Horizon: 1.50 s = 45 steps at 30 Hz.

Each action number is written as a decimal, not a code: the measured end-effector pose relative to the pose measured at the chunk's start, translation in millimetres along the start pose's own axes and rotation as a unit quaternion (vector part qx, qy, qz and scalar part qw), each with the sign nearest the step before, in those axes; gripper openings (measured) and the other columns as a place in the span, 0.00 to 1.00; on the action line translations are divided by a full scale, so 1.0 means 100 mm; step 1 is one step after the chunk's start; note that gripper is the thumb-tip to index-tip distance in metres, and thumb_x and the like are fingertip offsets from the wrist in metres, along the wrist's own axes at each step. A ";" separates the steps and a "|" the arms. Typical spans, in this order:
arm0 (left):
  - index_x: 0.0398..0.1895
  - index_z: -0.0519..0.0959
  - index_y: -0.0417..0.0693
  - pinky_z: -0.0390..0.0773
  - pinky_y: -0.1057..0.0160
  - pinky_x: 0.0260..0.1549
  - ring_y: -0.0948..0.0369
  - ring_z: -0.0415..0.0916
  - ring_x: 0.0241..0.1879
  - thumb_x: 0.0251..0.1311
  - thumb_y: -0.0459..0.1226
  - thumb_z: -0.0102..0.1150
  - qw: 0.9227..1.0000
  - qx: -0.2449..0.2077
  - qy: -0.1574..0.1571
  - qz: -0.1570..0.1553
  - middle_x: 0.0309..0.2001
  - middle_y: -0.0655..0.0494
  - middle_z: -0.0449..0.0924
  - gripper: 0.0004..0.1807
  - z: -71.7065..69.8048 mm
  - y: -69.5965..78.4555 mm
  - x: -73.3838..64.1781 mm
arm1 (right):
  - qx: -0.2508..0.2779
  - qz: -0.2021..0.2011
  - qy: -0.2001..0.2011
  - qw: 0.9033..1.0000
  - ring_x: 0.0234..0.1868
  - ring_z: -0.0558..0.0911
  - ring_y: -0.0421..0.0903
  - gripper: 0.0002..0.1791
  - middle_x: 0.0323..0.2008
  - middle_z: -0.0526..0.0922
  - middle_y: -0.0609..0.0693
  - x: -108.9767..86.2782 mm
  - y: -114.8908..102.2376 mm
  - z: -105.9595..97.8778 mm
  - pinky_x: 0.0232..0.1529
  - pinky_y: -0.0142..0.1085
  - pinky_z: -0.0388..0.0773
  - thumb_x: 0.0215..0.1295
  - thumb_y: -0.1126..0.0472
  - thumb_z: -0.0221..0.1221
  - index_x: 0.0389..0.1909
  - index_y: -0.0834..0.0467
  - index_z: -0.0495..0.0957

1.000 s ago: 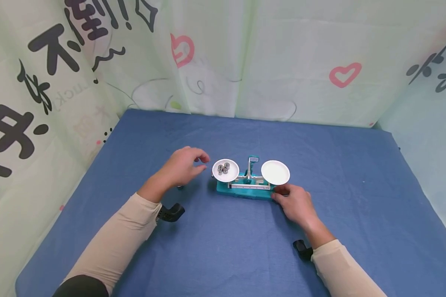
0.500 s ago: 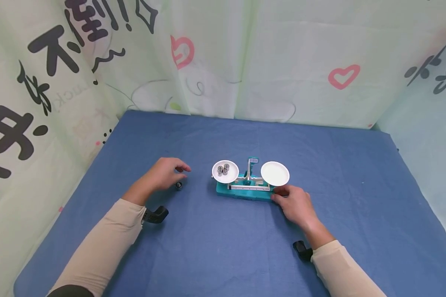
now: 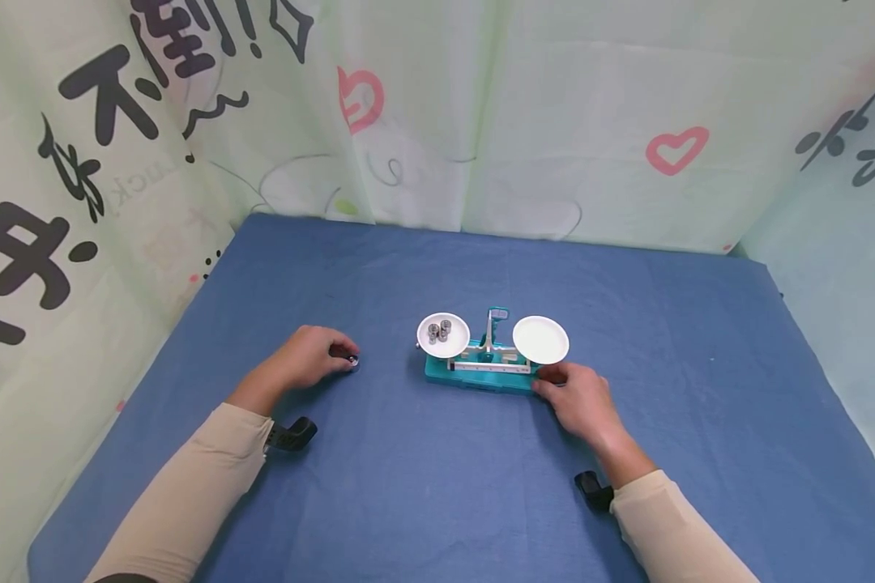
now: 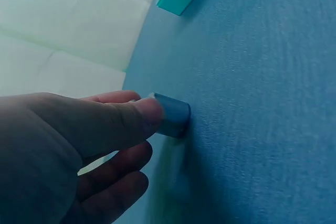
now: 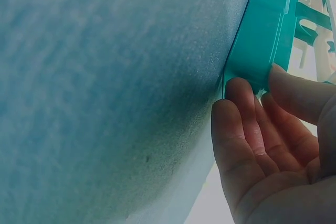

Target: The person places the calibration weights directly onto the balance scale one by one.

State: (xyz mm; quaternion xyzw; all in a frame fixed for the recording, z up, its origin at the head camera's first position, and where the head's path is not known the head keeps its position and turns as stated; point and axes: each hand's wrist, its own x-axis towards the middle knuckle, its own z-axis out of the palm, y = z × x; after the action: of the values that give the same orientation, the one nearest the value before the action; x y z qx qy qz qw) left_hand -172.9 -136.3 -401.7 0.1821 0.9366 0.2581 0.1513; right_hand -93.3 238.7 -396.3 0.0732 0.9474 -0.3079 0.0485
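My left hand pinches a small metal balance weight between thumb and fingertips. The weight stands on the blue cloth, left of a teal balance scale. At the scale's right end, my right hand grips the base, thumb on its upper edge and fingertips against the end, as the right wrist view shows. Several small metal weights are gathered on the white left pan. The white right pan holds nothing.
A blue cloth covers the table. Pale curtains with hearts and dark lettering hang behind it and at both sides. A black strap device hangs by the left wrist, and another by the right.
My left hand has moved left and down from beside the left pan to the lone weight and closed its fingertips on it. My right hand has stayed at the scale's base.
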 end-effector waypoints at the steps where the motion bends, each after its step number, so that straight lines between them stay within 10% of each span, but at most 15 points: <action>1: 0.45 0.86 0.42 0.77 0.53 0.48 0.56 0.80 0.44 0.63 0.32 0.66 1.000 0.000 0.001 0.001 0.42 0.53 0.86 0.09 0.01 -0.01 0.00 | 0.000 0.000 0.000 1.000 0.51 0.79 0.60 0.15 0.47 0.84 0.62 0.00 0.00 0.00 0.52 0.55 0.73 0.69 0.61 0.60 0.49 0.67 0.82; 29: 0.42 0.81 0.43 0.79 0.53 0.42 0.56 0.80 0.40 0.62 0.35 0.68 0.997 -0.025 0.067 -0.008 0.38 0.54 0.83 0.08 0.24 -0.02 -0.08 | 0.002 -0.002 -0.002 1.000 0.51 0.79 0.60 0.14 0.48 0.84 0.62 0.00 0.00 0.00 0.52 0.55 0.73 0.69 0.62 0.60 0.49 0.67 0.82; 45: 0.44 0.81 0.41 0.78 0.51 0.46 0.51 0.81 0.45 0.62 0.32 0.67 0.994 -0.021 0.093 0.049 0.41 0.50 0.84 0.09 0.01 0.35 -0.13 | 0.002 0.001 -0.001 1.000 0.51 0.79 0.60 0.14 0.47 0.84 0.62 0.00 0.00 0.00 0.52 0.55 0.72 0.69 0.62 0.60 0.49 0.67 0.82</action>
State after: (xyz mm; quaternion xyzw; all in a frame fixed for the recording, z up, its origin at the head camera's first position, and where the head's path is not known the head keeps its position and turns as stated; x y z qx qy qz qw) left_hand -152.1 -113.4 -381.7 0.2003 0.9308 0.3007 0.0549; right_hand -93.4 239.0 -396.5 0.0741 0.9465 -0.3102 0.0499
